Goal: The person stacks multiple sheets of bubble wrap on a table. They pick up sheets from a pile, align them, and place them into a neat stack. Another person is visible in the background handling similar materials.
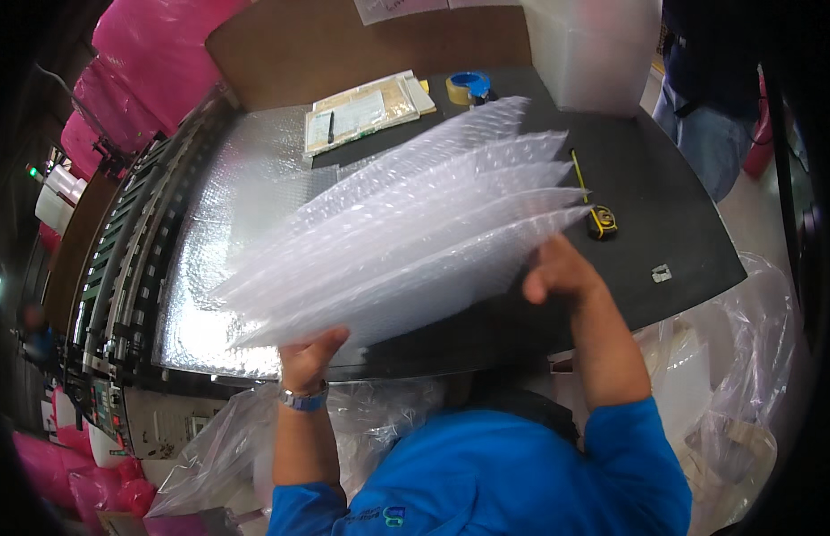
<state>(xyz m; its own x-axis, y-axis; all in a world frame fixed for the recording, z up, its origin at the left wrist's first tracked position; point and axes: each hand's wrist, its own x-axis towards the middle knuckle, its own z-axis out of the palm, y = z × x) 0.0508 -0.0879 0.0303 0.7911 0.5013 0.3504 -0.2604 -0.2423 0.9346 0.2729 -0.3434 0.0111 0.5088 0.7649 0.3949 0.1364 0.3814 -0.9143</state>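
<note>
A fanned stack of clear bubble wrap sheets (397, 237) is held up over the dark table, tilted, with its right-hand corners spread apart. My left hand (310, 359) grips the lower left edge, thumb on top; a metal watch is on that wrist. At the lower right edge is my right hand (558, 272), smeared by motion, its fingers partly hidden by the sheets. Under the stack lies a silvery bubble sheet (201, 304) on the left of the table.
The dark table (674, 188) bears a yellow tape measure (601, 223), a blue tape dispenser (469, 87), papers with a pen (366, 112) and a small scrap (662, 273). A roller machine (116, 268) stands left. Clear plastic (728, 357) hangs at right. Another person (710, 98) stands far right.
</note>
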